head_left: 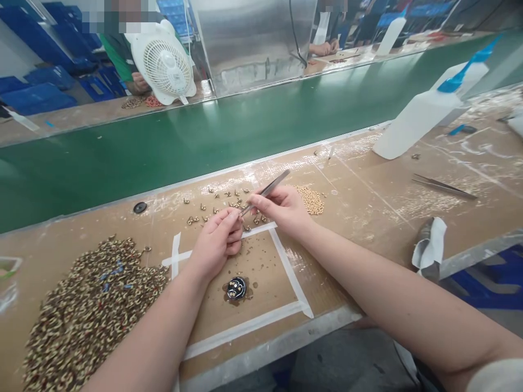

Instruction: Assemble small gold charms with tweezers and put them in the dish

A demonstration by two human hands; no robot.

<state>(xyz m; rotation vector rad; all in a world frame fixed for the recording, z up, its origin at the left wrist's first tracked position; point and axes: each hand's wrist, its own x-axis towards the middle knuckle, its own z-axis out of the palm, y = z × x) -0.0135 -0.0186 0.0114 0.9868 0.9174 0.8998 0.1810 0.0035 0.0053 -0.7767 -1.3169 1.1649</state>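
A: Hands first. What have we got?

B: The right hand [286, 209] is closed on tweezers [274, 184], shaft slanting up and away, points down at the left fingertips. The left hand [216, 239] has thumb and forefinger pinched together, other fingers curled; we cannot tell what, if anything, sits between them.

A: Why that grip?

B: Held low on the shaft, we'd judge, for fine control; the left pinch probably steadies whatever the points meet. Both forearms angle in from the counter's near edge, hands meeting at the middle.

A: Next ring out?

B: Small metal pieces [203, 207] lie scattered just beyond the hands; a pile of pale beads [314, 202] sits just right, presumably for short reaches. Nearer us, a small black dish [244, 292] with a few beads stands inside white tape [289, 269], which seems to mark off a spot.

A: Farther?

B: A big heap of pieces [98, 305] fills the counter's [355, 212] left; spare tweezers [457, 190] and a blue-tipped bottle [420, 122] stay well right, likely parked clear of the arms.
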